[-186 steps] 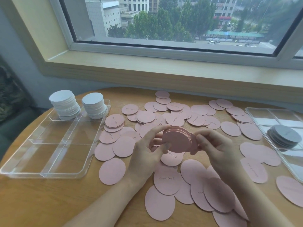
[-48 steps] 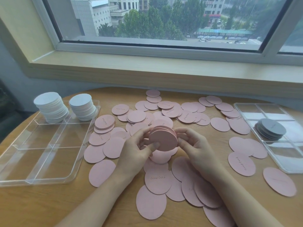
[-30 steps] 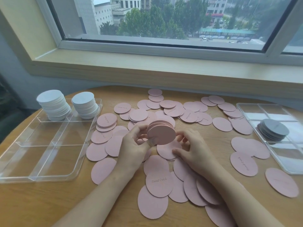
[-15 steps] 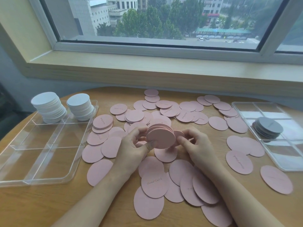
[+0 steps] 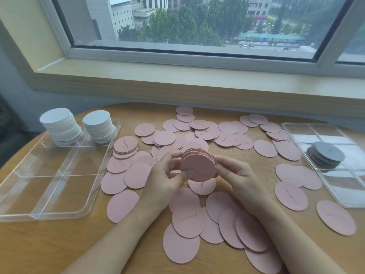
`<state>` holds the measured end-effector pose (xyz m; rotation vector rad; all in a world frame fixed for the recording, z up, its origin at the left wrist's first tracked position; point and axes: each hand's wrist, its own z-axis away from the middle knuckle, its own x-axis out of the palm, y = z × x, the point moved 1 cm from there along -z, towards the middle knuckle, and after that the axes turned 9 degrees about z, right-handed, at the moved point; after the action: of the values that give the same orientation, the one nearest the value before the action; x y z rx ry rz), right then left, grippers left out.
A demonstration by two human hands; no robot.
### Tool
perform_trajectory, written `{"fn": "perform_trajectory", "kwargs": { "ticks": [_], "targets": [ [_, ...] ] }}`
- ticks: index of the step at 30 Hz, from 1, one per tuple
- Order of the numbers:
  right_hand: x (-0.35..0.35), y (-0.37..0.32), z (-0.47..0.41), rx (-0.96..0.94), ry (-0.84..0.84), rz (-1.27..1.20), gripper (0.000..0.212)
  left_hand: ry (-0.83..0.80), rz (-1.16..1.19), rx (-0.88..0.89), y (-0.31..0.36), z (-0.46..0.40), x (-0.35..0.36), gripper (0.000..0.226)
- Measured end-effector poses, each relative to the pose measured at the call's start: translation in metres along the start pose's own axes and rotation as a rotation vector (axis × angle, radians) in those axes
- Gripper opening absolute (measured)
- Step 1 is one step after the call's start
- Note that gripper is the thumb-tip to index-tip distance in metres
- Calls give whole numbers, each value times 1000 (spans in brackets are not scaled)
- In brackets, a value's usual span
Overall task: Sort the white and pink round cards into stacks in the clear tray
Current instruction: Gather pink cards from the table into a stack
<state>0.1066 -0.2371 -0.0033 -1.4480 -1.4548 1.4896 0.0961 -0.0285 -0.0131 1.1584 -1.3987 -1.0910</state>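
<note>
Above the table's middle, a stack of pink round cards [image 5: 198, 167] stands on edge between both hands. My left hand [image 5: 166, 175] grips its left side, thumb across the front card. My right hand [image 5: 235, 173] holds the stack's right edge with curled fingers. Many loose pink cards [image 5: 188, 220] lie scattered over the wooden table. At the left sits the clear tray [image 5: 25, 212]; its two far compartments hold two stacks of white cards [image 5: 60, 127] [image 5: 98, 125], the near compartments hold nothing.
A second clear tray [image 5: 335, 196] sits at the right edge with a stack of grey round cards [image 5: 325, 155] in it. The round table [image 5: 49, 244] ends close to the wall under the windowsill [image 5: 197, 76].
Over the past seconds the hands kept squaring the pink stack; my right hand dipped to the table and came back to the stack's right edge. The stack stays between both hands.
</note>
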Motion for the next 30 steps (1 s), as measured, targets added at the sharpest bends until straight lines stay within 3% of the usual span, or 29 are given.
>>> {"fn": "perform_trajectory", "kwargs": {
  "ticks": [2,6,8,11,13,22,30],
  "targets": [
    [5,-3,-1,-43,-27,45,34,12,-23,7,1,0,-1,42],
    [8,4,-4,-156,-23,447,44,70,-79,86,4,-1,-3,50],
    [7,13,-4,-131,3,675,47,102,-51,122,6,-1,-4,47],
    [9,18,-3,-63,-100,1023,66,163,-16,132,6,-2,-8,46],
    [11,18,-3,-64,-158,1103,70,197,-7,121,6,-4,-10,45],
    [11,14,-4,-67,-44,906,26,219,3,110,8,-1,-7,46],
    [-1,7,-5,102,83,436,50,184,59,131,10,-1,-4,47]
  ]
}}
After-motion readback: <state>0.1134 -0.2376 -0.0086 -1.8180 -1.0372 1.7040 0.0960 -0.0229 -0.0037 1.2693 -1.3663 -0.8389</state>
